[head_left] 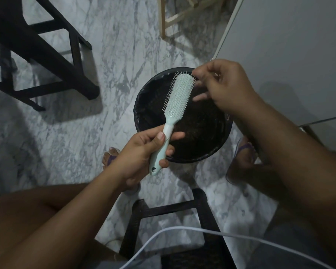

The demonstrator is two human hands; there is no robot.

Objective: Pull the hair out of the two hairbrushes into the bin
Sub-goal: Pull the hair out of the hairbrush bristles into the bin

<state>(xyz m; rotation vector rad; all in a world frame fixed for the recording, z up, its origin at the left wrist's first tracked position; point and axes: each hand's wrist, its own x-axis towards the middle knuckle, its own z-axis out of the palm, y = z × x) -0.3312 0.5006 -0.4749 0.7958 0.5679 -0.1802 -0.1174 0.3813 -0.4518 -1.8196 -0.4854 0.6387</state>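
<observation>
Left hand [144, 150] gripping a pale mint plastic hairbrush [175, 111] by its smooth handle, right hand [223, 88] pinching at the thin bristles, round black lined bin [142, 98] below, veined marble floor [109, 65]

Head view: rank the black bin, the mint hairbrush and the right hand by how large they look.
1. black bin: clearly largest, though farthest from the camera.
2 and 3. hairbrush and right hand: not ranked; the brush looks longer, the hand broader.
</observation>
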